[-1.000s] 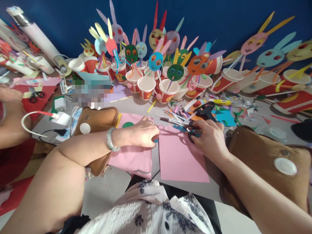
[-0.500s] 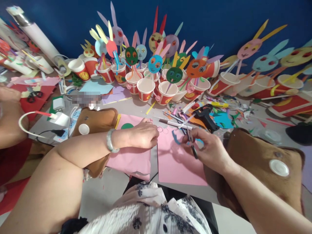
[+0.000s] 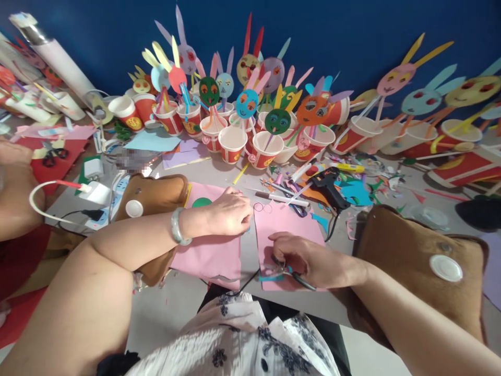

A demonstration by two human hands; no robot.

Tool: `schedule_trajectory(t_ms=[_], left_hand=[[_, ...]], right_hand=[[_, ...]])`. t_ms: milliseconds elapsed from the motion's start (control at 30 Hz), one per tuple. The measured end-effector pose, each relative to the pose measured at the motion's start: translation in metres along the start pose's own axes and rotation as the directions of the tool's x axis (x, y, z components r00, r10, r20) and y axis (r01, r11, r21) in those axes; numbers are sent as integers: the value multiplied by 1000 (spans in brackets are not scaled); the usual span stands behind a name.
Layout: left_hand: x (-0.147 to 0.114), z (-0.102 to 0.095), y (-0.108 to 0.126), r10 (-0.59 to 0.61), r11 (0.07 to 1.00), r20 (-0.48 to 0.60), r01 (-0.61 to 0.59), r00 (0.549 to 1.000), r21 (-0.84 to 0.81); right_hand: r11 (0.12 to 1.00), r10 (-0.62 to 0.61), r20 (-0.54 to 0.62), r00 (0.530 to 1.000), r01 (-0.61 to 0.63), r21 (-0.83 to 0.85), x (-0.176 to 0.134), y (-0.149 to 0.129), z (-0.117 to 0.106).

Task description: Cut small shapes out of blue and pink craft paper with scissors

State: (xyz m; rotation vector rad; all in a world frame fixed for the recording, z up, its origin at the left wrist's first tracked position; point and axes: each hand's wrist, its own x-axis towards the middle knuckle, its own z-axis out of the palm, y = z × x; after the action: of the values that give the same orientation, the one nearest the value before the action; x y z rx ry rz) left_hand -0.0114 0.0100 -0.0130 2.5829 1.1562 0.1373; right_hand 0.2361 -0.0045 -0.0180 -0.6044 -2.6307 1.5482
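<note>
My right hand (image 3: pixel 309 258) is closed around a pair of scissors (image 3: pixel 301 280), low over the right pink sheet (image 3: pixel 293 222). A thin blue paper strip (image 3: pixel 270 278) shows by the blades; whether it touches them I cannot tell. My left hand (image 3: pixel 233 211) is curled closed at the edge of the left pink sheet (image 3: pixel 211 256). A sliver of blue shows below its fingers, but what they hold is mostly hidden. Beside that hand lies a green paper disc (image 3: pixel 202 202). Two small circles are drawn on the right sheet.
Behind stand several paper cups (image 3: pixel 234 143) with paper rabbit heads on strips. A black glue gun (image 3: pixel 331 188), a white marker (image 3: pixel 282 198) and paper scraps (image 3: pixel 354 193) lie right of centre. Brown cushions (image 3: pixel 407 261) flank the sheets. Another person's arm (image 3: pixel 15 193) is at left.
My right hand has moved down and left with the scissors, toward the near edge of the pink sheet. The blue strip by it is lower too. My left hand has barely shifted.
</note>
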Motion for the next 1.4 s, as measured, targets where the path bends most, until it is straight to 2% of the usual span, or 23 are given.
schedule_trajectory(t_ms=[100, 300, 567, 767, 900, 1000, 1067, 1167, 1267, 1400], left_hand=[[0, 1, -2, -16, 1000, -9, 15, 1000, -18], [2, 4, -6, -42, 998, 4, 43, 999, -38], [1, 3, -7, -44, 996, -2, 44, 999, -72], [3, 1, -4, -82, 989, -53, 75, 995, -128], [8, -3, -1, -155, 943, -183, 90, 971, -321], [9, -6, 2, -177, 882, -257, 37, 950, -470], [9, -6, 5, -129, 832, -234, -23, 964, -554], [6, -6, 9, -35, 758, -139, -64, 990, -650], [5, -5, 13, -13, 710, -36, -16, 999, -704], [4, -8, 15, -64, 684, 53, 82, 997, -725]], right_hand=[[995, 97, 10, 995, -97, -10, -6, -2, -13], [964, 255, -16, 967, -253, 77, -19, 2, -30], [928, 286, -9, 958, -274, 252, -22, 1, -33], [944, 268, -196, 943, -216, 249, -16, -5, -27], [937, 290, -316, 904, -200, 287, -12, -1, -21], [934, 288, -373, 882, -173, 311, -10, 2, -17], [936, 287, -404, 869, -165, 311, -9, 4, -14], [940, 283, -452, 846, -152, 304, -6, 4, -9], [937, 301, -492, 817, -158, 311, -3, 3, -5], [944, 301, -546, 782, -162, 289, -1, 3, -5]])
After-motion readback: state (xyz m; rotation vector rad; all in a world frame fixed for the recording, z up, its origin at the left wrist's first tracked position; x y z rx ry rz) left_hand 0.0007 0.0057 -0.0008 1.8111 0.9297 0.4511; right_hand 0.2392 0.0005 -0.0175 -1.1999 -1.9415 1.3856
